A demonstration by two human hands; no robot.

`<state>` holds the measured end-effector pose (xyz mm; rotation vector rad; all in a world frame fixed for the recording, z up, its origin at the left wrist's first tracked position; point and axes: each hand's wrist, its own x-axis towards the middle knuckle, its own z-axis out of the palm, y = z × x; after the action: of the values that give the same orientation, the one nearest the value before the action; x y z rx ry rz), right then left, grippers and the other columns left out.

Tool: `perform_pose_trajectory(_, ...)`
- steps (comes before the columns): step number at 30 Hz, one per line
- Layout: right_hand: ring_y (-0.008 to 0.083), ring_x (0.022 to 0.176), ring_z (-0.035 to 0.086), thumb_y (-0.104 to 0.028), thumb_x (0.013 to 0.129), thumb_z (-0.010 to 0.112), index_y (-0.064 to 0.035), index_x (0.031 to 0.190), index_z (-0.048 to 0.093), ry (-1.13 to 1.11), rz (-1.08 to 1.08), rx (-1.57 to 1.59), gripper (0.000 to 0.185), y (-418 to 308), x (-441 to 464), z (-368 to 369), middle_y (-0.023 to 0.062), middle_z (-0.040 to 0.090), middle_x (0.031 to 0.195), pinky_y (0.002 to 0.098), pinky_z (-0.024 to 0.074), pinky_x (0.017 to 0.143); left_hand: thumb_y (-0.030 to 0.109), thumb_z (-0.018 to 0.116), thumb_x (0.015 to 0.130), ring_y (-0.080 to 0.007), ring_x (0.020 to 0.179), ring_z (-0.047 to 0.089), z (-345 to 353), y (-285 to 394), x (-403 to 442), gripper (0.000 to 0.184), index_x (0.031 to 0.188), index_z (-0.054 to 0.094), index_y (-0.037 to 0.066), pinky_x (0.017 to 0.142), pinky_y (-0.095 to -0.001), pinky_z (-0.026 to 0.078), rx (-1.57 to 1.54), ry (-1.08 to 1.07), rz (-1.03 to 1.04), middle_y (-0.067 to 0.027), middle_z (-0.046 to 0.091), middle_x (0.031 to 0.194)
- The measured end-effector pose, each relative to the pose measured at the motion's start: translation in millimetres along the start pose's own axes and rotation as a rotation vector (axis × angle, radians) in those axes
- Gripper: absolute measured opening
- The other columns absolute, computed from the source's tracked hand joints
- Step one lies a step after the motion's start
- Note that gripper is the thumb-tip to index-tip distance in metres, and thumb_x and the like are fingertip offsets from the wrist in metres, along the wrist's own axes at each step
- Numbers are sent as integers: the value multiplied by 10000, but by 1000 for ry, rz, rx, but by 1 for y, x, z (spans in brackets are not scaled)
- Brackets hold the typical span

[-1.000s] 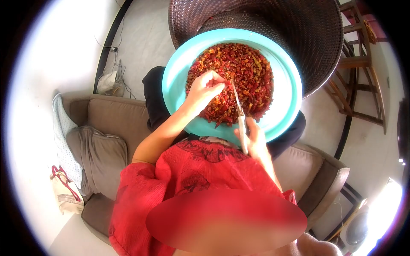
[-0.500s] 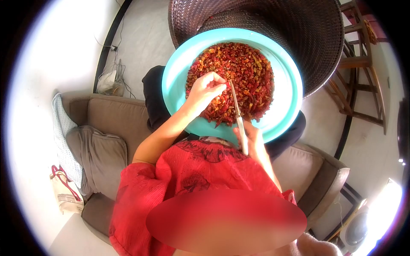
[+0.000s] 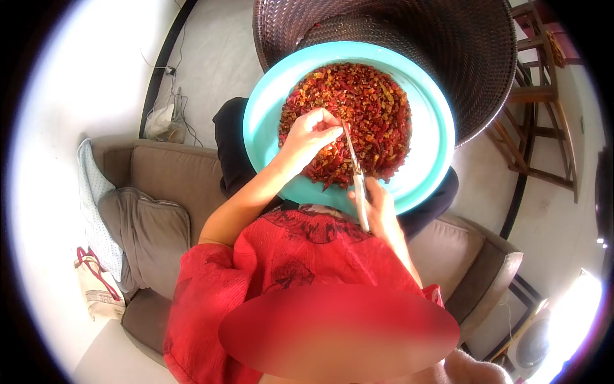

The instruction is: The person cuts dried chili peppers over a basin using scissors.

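Note:
My left hand (image 3: 312, 136) is closed in a pinch over the basin, on what looks like a red dried chili, mostly hidden by the fingers. Beside those fingertips lie the narrow blades of a pair of scissors (image 3: 352, 153) with pale handles. My right hand (image 3: 380, 208) is wrapped around the handles near the basin's close rim. Beneath both hands, cut dried chilies (image 3: 368, 105) in red and orange fill the middle of a turquoise basin (image 3: 431, 121), which rests on my lap.
A dark woven wicker chair (image 3: 476, 57) stands just beyond the basin. I sit on a brown sofa (image 3: 173, 169) with a grey cushion (image 3: 150, 221) at the left. A wooden chair (image 3: 540, 93) is at the right, and a fan (image 3: 531, 342) stands lower right.
The scissors' handles have spread slightly apart, and the blade tips have shifted a little left toward my left fingertips. My left hand has barely moved.

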<state>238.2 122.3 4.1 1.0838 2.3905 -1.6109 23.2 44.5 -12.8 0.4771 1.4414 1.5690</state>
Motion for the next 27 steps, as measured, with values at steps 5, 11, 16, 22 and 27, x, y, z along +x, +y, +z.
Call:
perform_pose_trajectory(5, 165, 621, 564, -304, 910, 685, 13, 1016, 627, -38, 48, 139, 339, 4, -2, 4, 120, 611, 711, 340, 470, 587, 60, 642, 914, -68, 720, 579, -1, 0, -1, 74, 959, 608, 12, 645, -197, 478, -18, -9, 7, -36, 645, 853)
perform_pose_trajectory(11, 132, 624, 523, -287, 917, 679, 12, 1006, 630, -41, 78, 316, 316, 16, -3, 10, 81, 573, 701, 321, 453, 578, 90, 632, 931, -81, 713, 574, -8, -6, 1, 94, 964, 606, 7, 642, -205, 472, -141, -42, -24, -54, 651, 857)
perform_pose_trajectory(16, 167, 664, 542, -279, 899, 684, 11, 1020, 606, -18, 79, 231, 323, 8, -3, 2, 107, 585, 743, 337, 461, 625, 89, 623, 935, -88, 723, 573, -8, -5, 0, 94, 984, 600, 12, 662, -225, 475, -226, -8, -13, -63, 658, 873)
perform_pose_trajectory(22, 281, 731, 607, -317, 893, 674, 9, 1092, 567, 14, -43, 78, 397, 0, -1, 0, 187, 620, 807, 391, 478, 701, 94, 624, 937, -87, 731, 573, 0, -8, 0, 89, 973, 592, 19, 668, -222, 475, -292, -59, -43, -64, 661, 886)
perform_pose_trajectory(27, 253, 698, 614, -322, 884, 702, 19, 1059, 600, -35, 23, 40, 397, 0, 1, -2, 180, 623, 790, 371, 485, 668, 95, 625, 937, -90, 740, 572, -3, -12, 0, 88, 966, 585, 23, 672, -220, 475, -226, -44, -43, -71, 664, 894)
